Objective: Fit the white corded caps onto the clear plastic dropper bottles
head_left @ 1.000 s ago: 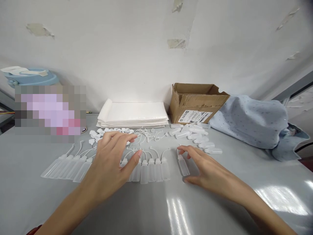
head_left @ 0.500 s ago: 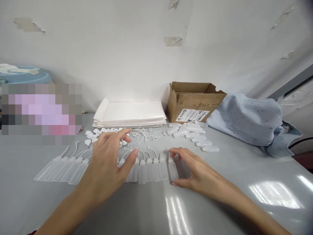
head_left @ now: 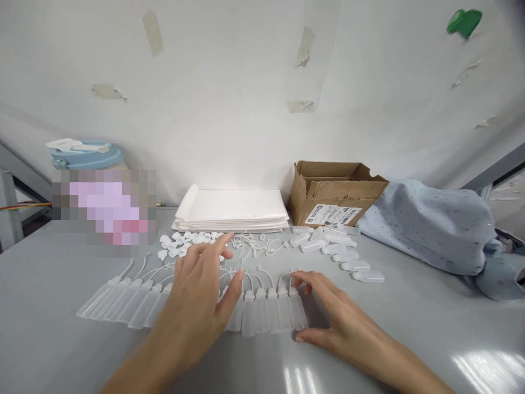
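Observation:
A row of clear squeeze bottles [head_left: 270,314] with white caps and thin curved tubes lies side by side on the grey table. My left hand [head_left: 205,298] hovers over the middle of the row, fingers spread and holding nothing, hiding several bottles. At the row's right end, my right hand [head_left: 324,312] is around the last bottle [head_left: 298,312], thumb near its base and fingertips by its tube; fingers and thumb are apart. Whether they still touch it I cannot tell. Behind the row are loose white caps [head_left: 168,243] and a tangle of thin white tubes [head_left: 250,243].
Uncapped bottles [head_left: 344,255] lie loose at the right. Farther back stand a stack of white padded envelopes [head_left: 238,205] and an open cardboard box [head_left: 336,191]. Pale blue fabric [head_left: 426,230] lies at the right; a blue-lidded container [head_left: 88,156] and a blurred patch are at the left.
The rightmost bottle, earlier a little apart and between my right thumb and fingers, now lies against the row. My left hand stays over the row. The camera view has shifted.

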A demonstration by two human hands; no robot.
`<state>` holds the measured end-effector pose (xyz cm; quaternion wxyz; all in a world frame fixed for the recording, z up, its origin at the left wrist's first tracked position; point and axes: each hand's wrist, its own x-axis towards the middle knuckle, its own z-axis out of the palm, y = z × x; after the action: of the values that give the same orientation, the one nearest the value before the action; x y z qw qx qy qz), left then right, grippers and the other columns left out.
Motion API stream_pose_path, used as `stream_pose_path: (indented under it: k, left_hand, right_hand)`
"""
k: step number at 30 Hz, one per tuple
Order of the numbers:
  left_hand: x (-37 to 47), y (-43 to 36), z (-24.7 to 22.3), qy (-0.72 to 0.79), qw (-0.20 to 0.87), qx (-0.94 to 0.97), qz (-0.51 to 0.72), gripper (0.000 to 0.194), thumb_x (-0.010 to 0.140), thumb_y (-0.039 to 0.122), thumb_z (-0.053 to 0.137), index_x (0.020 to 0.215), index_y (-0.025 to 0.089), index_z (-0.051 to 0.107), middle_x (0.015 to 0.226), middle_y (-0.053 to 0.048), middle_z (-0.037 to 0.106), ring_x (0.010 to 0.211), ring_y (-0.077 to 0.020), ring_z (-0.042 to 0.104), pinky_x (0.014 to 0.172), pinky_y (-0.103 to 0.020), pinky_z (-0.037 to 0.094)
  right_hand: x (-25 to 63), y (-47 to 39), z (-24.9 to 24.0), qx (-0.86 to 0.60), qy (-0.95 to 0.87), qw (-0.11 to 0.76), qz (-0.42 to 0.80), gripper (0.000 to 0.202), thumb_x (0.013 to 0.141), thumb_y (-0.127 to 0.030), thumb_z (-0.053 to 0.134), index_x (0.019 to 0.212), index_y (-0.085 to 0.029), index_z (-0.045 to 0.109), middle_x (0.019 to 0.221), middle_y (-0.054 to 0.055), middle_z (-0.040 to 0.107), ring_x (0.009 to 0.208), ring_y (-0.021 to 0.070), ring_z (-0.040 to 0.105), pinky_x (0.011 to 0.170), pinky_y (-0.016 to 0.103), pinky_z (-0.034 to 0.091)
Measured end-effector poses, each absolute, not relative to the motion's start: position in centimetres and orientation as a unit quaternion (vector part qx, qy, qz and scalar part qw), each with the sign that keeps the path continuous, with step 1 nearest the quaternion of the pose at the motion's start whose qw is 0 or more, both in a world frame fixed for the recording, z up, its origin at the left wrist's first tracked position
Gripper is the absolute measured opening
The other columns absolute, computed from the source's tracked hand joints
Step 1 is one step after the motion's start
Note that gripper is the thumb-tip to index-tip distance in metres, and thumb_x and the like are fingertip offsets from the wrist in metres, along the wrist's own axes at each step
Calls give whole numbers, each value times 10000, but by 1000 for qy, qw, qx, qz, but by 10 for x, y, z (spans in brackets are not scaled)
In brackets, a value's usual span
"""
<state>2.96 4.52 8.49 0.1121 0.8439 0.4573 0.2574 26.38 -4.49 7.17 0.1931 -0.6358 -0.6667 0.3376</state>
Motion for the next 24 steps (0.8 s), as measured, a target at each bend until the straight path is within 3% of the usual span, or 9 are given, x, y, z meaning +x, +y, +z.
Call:
stream_pose_path:
  k: [9, 13, 20, 24]
  left_hand:
    - [31, 46, 78, 438, 68, 863, 243, 388, 911, 280, 400, 1296, 240, 374, 1026, -69, 583, 966, -276, 487, 786, -450, 424]
    - [29, 49, 73, 431, 58, 867, 242, 325, 905, 260, 398, 1223, 231, 460, 1030, -72, 597, 1007, -282, 482, 808, -459, 412]
    - [26, 64, 67, 433, 66, 864, 250, 247, 887, 237, 392, 1033, 176, 581, 998, -89, 620, 995, -279, 490, 803, -457, 428]
    - [30, 77, 68, 399, 84, 885, 224, 237, 869, 206, 392, 905, 165, 622, 1013, -103, 627, 1005, -282, 501, 823, -472, 440]
  right_hand:
    - [263, -43, 71, -650, -649, 180, 351, 730, 678, -171, 716, 1325, -280, 395, 1193, 80, 541, 1087, 254, 547, 961, 407, 441]
    - [265, -42, 74, -657, -652, 183, 330, 788, 662, -273, 758, 1350, -271, 376, 1203, 104, 551, 1088, 291, 555, 939, 435, 458]
    - [276, -45, 79, -652, -681, 226, 245, 504, 879, -458, 489, 1338, -274, 389, 1212, 113, 571, 1077, 274, 576, 889, 437, 497]
    - [287, -38, 69, -651, -717, 214, 128, 478, 914, -480, 419, 1338, -262, 395, 1357, 133, 480, 1229, 289, 476, 946, 457, 470]
